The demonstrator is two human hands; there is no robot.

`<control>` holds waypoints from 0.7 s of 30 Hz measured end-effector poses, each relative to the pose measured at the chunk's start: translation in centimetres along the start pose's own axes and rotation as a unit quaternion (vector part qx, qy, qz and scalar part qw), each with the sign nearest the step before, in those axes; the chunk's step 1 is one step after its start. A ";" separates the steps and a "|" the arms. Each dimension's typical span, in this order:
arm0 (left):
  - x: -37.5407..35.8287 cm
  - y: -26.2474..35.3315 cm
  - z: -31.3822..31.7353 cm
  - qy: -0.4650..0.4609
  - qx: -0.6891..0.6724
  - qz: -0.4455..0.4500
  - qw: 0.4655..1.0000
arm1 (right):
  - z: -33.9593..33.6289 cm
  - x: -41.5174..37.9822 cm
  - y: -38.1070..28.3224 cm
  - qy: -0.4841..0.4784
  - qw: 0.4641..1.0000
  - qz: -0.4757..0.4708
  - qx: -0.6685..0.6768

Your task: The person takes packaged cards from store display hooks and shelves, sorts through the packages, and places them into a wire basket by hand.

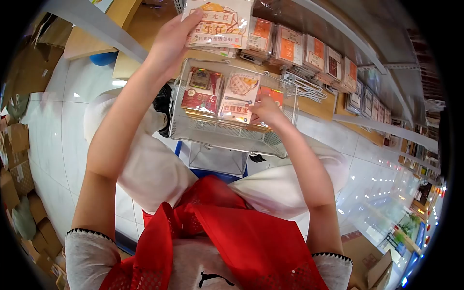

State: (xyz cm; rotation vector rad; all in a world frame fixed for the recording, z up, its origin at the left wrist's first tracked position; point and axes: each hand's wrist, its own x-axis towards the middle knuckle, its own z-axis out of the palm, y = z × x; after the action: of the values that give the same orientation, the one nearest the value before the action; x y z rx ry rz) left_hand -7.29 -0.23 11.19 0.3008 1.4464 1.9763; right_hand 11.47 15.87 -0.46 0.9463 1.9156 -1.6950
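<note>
At the top, my left hand [170,43] is closed on a clear-wrapped packet [220,23] with orange and red printing, its thumb across the front. The packet is at the shelf, over other wrapped packets. Below it, a wire mesh basket [212,137] rests in front of my knees. Inside lie a red packet [199,102] with a dark picture, a white printed packet [238,92] and an orange packet [273,95]. My right hand [268,111] reaches into the basket, its fingers closed at the right edge of the white packet. Its fingertips are partly hidden.
Rows of wrapped packets [290,44] line the wooden shelf to the right, with white wire hooks [307,88] beside them. Metal shelf bars [386,126] cross above and to the right. Cardboard boxes [20,178] stand at the left. A white bin [217,159] sits under the basket.
</note>
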 end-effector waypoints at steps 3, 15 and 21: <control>-0.3 0.2 0.1 0.001 0.006 -0.005 1.000 | 1.5 2.6 2.0 0.012 0.998 0.056 -0.010; -0.7 1.3 -0.2 -0.006 0.001 -0.004 1.000 | 2.6 1.7 -0.2 0.146 0.874 -0.067 -0.459; -0.7 1.1 0.3 0.007 -0.006 -0.004 1.000 | 3.3 3.4 2.0 0.090 0.795 -0.233 -0.553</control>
State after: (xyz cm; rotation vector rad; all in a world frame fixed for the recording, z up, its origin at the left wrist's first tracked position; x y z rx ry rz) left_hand -7.03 -0.64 12.38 0.2750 1.4425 1.9838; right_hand 10.16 13.48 -4.84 0.1463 2.8209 -0.3462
